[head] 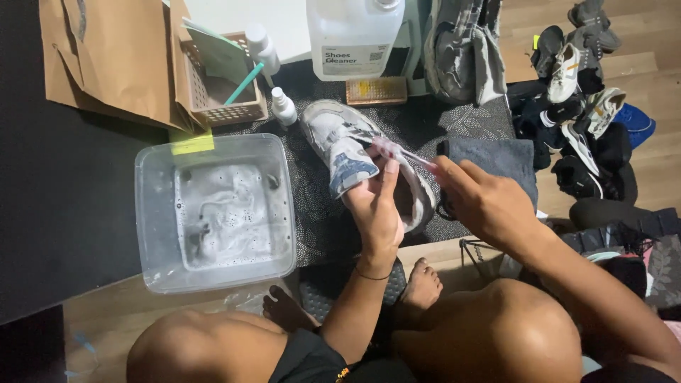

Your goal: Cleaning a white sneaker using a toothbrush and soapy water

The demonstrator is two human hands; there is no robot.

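The person sits on the floor point(92, 312) with knees wide, and the work lies on a dark patterned mat point(312, 220) between them and the wall. To the left stands a clear plastic tub point(152, 213) of foamy water; its near edge is close to the left knee, so there is little room on that side. To the right a heap of other shoes point(582, 106) covers the floor, apart from the mat, and a grey folded towel point(496, 156) lies just beside the working place. The white and grey sneaker point(333, 142) rests on the mat with the left hand point(376, 206) pushed inside its opening, grasping it from within. It looks wet and still stained, so I judge the cleaning is in the middle, not finished. The right hand point(482, 202) is clenched around a small clear-handled brush point(401, 152), whose head touches the shoe's collar. Behind stand a large white jug point(355, 35), a basket point(220, 99) and a small spray bottle point(284, 106), near the toe.
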